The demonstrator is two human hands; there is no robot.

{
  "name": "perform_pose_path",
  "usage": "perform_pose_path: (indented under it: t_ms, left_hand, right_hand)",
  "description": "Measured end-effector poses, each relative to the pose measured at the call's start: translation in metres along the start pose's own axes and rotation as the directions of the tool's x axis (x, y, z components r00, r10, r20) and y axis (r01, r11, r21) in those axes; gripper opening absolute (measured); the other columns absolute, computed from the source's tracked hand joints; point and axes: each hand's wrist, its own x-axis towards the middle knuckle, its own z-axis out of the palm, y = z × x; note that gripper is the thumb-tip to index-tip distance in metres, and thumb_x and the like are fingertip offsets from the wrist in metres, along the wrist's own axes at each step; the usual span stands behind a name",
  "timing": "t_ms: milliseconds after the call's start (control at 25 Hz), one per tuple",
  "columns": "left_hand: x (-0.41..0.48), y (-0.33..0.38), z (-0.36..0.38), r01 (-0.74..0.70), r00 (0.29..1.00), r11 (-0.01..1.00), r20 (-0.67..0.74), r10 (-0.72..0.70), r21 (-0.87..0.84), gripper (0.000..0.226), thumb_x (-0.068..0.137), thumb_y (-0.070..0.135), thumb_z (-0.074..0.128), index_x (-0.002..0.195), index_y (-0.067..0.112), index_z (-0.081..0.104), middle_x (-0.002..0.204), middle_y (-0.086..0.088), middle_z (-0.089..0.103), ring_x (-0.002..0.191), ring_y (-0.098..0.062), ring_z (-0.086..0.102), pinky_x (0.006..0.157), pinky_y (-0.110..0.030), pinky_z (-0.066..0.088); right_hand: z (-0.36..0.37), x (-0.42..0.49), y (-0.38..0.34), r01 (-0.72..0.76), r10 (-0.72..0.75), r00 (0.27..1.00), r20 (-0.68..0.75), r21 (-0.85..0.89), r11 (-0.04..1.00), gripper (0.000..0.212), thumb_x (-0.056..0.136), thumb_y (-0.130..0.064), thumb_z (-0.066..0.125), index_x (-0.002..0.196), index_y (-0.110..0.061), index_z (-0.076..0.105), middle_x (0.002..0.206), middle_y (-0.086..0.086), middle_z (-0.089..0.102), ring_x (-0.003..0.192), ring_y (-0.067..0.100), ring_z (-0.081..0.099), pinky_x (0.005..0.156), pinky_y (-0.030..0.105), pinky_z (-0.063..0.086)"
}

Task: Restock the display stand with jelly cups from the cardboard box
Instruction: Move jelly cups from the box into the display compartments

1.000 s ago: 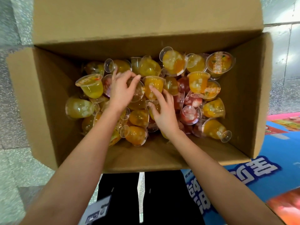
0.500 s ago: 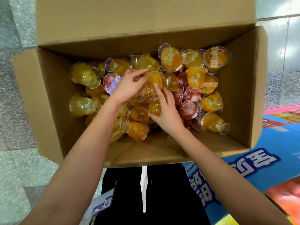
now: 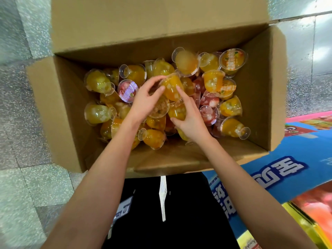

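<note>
The box (image 3: 68, 105) sits on the floor (image 3: 27, 177), filled with loose cups (image 3: 97, 114). Left hand (image 3: 145, 103) fingers pinch an orange cup (image 3: 171, 88) atop the pile. Right hand (image 3: 191, 123) fingers grasp a second cup (image 3: 177, 112) just below.

The cardboard box (image 3: 68, 105) is plain brown corrugated paperboard with a matt, slightly fibrous finish, unprinted on its inner walls and flaps. The jelly cups (image 3: 97, 114) are thin, clear, glossy plastic with smooth walls that catch highlights; the jelly inside looks wet and translucent. The cup lids (image 3: 232, 59) are smooth printed film with a light sheen. The floor (image 3: 18, 105) is speckled stone-look tile, polished and reflective, with thin matt joints. The blue banner (image 3: 287, 168) is a smooth printed sheet with a semi-gloss coating. The gold strip (image 3: 305, 227) beside it has a shiny, foil-like finish. The black trousers (image 3: 188, 203) are matt cloth with no visible sheen.
</note>
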Motion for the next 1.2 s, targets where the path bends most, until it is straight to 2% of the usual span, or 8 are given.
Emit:
perform_pose_path:
  t_ms: [120, 320, 400, 680, 800, 920, 1080, 1200]
  left_hand:
    - [-0.022, 0.003, 0.004, 0.048, 0.999, 0.997, 0.006, -0.047, -0.054, 0.032, 0.101, 0.023, 0.053, 0.133, 0.021, 0.058, 0.129, 0.007, 0.06, 0.12, -0.006, 0.056, 0.102, -0.033, 0.049]
    - [-0.057, 0.039, 0.009, -0.034, 0.998, 0.997, 0.063, 0.03, 0.071, 0.026, 0.099, 0.033, 0.055, 0.125, 0.033, 0.057, 0.125, 0.013, 0.059, 0.117, -0.004, 0.055, 0.101, -0.034, 0.048]
    - [-0.067, 0.054, 0.007, -0.089, 0.993, 0.984, 0.093, 0.075, 0.153, 0.025, 0.099, 0.033, 0.054, 0.124, 0.033, 0.056, 0.124, 0.014, 0.059, 0.113, -0.002, 0.055, 0.103, -0.035, 0.047]
    - [-0.144, 0.105, -0.011, -0.325, 0.913, 0.914, 0.334, 0.235, 0.245, 0.023, 0.101, 0.038, 0.048, 0.119, 0.028, 0.058, 0.113, 0.012, 0.064, 0.1, -0.01, 0.063, 0.092, -0.036, 0.053]
    - [-0.187, 0.118, -0.006, -0.419, 0.867, 0.867, 0.403, 0.293, 0.272, 0.023, 0.102, 0.037, 0.046, 0.119, 0.025, 0.056, 0.088, 0.018, 0.057, 0.073, -0.003, 0.059, 0.071, -0.018, 0.043]
    - [-0.232, 0.128, 0.015, -0.574, 0.774, 0.764, 0.5, 0.388, 0.295, 0.021, 0.102, 0.034, 0.048, 0.115, 0.019, 0.057, 0.072, 0.015, 0.049, 0.055, 0.006, 0.049, 0.058, -0.012, 0.033]
    - [-0.281, 0.138, 0.059, -0.659, 0.661, 0.717, 0.628, 0.41, 0.226, 0.018, 0.1, 0.034, 0.053, 0.108, 0.018, 0.058, 0.068, 0.001, 0.056, 0.058, -0.005, 0.046, 0.055, -0.027, 0.036]
    - [-0.326, 0.139, 0.106, -0.703, 0.547, 0.697, 0.735, 0.4, 0.144, 0.012, 0.1, 0.03, 0.054, 0.108, 0.021, 0.059, 0.082, -0.001, 0.064, 0.063, 0.005, 0.053, 0.057, -0.016, 0.04]
  right_hand:
    - [-0.011, -0.021, -0.004, -0.003, 0.005, 0.999, 0.049, -0.054, 0.999, 0.091, 0.087, -0.008, 0.069, 0.151, -0.045, 0.017, 0.148, -0.004, 0.033, 0.125, -0.004, 0.029, 0.088, -0.005, 0.025]
    - [-0.022, -0.077, -0.027, 0.033, -0.027, 0.994, 0.102, -0.059, 0.998, 0.093, 0.086, -0.009, 0.07, 0.147, -0.055, 0.017, 0.15, -0.005, 0.032, 0.136, 0.005, 0.03, 0.113, 0.027, 0.029]
    - [-0.024, -0.098, -0.041, 0.038, -0.035, 0.997, 0.068, -0.047, 0.998, 0.094, 0.085, -0.009, 0.071, 0.145, -0.057, 0.017, 0.154, -0.007, 0.03, 0.142, 0.006, 0.024, 0.119, 0.038, 0.023]
    - [0.008, -0.209, -0.089, 0.109, -0.089, 0.963, -0.255, 0.065, 0.992, 0.093, 0.078, -0.008, 0.074, 0.15, -0.041, 0.026, 0.147, -0.016, 0.035, 0.136, -0.004, 0.032, 0.113, 0.02, 0.028]
    - [0.03, -0.263, -0.099, 0.14, -0.09, 0.908, -0.409, 0.096, 0.985, 0.091, 0.076, -0.002, 0.074, 0.147, -0.039, 0.029, 0.152, -0.012, 0.034, 0.14, 0.001, 0.032, 0.117, 0.03, 0.028]
    - [0.048, -0.325, -0.1, 0.132, -0.028, 0.834, -0.551, 0.152, 0.98, 0.089, 0.077, -0.004, 0.073, 0.146, -0.041, 0.03, 0.148, -0.013, 0.037, 0.135, 0.006, 0.037, 0.112, 0.04, 0.036]
    - [0.063, -0.397, -0.089, 0.156, 0.064, 0.718, -0.693, 0.25, 0.956, 0.09, 0.079, -0.002, 0.072, 0.146, -0.044, 0.03, 0.148, -0.014, 0.038, 0.13, 0.008, 0.046, 0.098, 0.034, 0.049]
    - [0.074, -0.45, -0.069, 0.178, 0.142, 0.583, -0.8, 0.296, 0.938, 0.091, 0.074, -0.003, 0.072, 0.145, -0.043, 0.032, 0.145, -0.008, 0.044, 0.126, 0.008, 0.049, 0.098, 0.035, 0.049]
